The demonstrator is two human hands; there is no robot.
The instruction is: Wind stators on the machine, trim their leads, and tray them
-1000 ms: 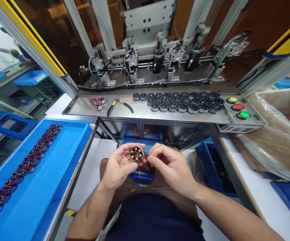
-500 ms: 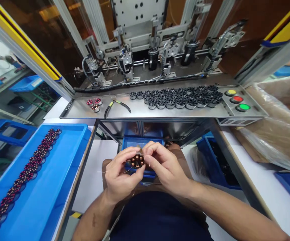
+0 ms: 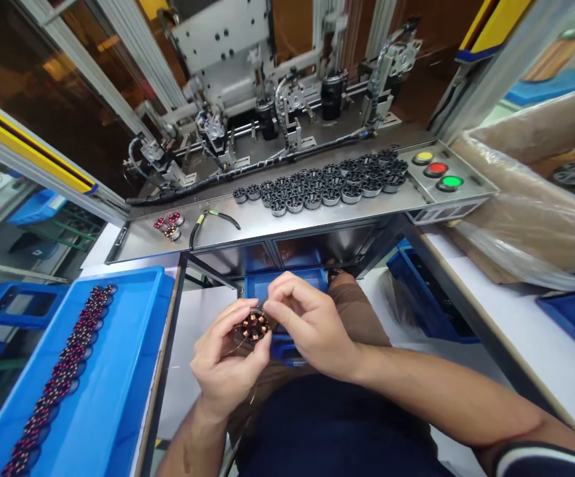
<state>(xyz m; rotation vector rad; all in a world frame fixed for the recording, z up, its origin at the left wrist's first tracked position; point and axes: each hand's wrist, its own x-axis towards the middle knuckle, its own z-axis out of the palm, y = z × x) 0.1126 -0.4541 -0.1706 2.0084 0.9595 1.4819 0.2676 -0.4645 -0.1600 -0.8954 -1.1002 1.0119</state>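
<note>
In my left hand (image 3: 230,361) is a motor stator (image 3: 254,326), a dark ring with copper windings, gripped between thumb and fingers with its open face toward me. Thin copper wire (image 3: 253,391) trails down below that hand. My right hand (image 3: 310,324) is closed in a pinch right at the stator's upper right edge; whatever its fingertips grip is too small to make out. On the metal ledge ahead lie cutting pliers (image 3: 212,220) with black and green handles, jaws away from me. Three wound stators (image 3: 171,226) with red parts sit left of the pliers.
Rows of black unwound stators (image 3: 312,189) cover the ledge's middle and right, beside yellow, red and green buttons (image 3: 450,183). Behind stands a machine with clamps (image 3: 212,126). A blue tray (image 3: 118,371) holds a strip of wound stators at left; a plastic-lined box (image 3: 540,199) stands right.
My view has turned and tilted. The right hand has come in from beside the stator to its upper right edge, and the left fingers have closed further around the stator.
</note>
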